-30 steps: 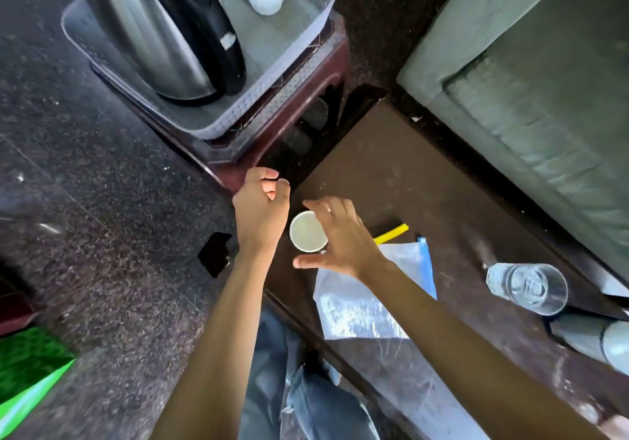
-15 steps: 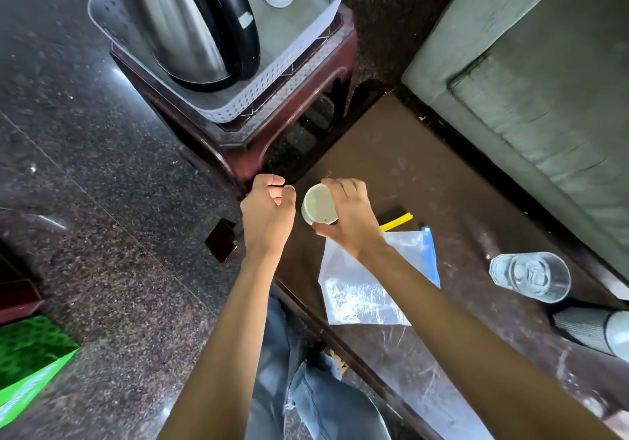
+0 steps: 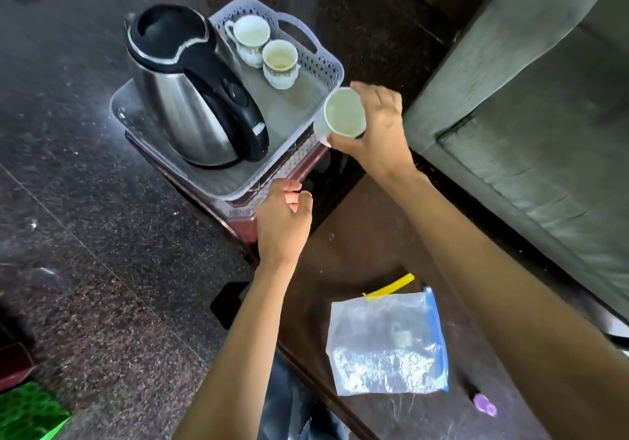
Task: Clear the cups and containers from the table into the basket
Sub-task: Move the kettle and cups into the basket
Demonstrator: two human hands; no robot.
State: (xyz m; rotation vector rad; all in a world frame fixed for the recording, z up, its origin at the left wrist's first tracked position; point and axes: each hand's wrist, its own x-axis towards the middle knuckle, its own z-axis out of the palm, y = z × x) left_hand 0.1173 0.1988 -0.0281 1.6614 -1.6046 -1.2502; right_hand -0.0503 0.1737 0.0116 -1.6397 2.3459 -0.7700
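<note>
R hand [image 3: 377, 133]: fingers + thumb wrapped round white paper cup [image 3: 343, 112]; cup tilted, in the air at right rim of basket [image 3: 328, 65], off the table [image 3: 357, 235].
L hand [image 3: 282, 225]: fist, holds nothing, over stool [image 3: 242, 227] corner.
Basket contents: kettle [image 3: 180, 99] on left, white mark on handle unreadable; 2 teacups [image 3: 280, 63] at far end.
Open room: bare basket floor btwn kettle and right rim.

Grey-green sofa [image 3: 544, 116] stands on dark speckled floor [image 3: 85, 208].
</note>
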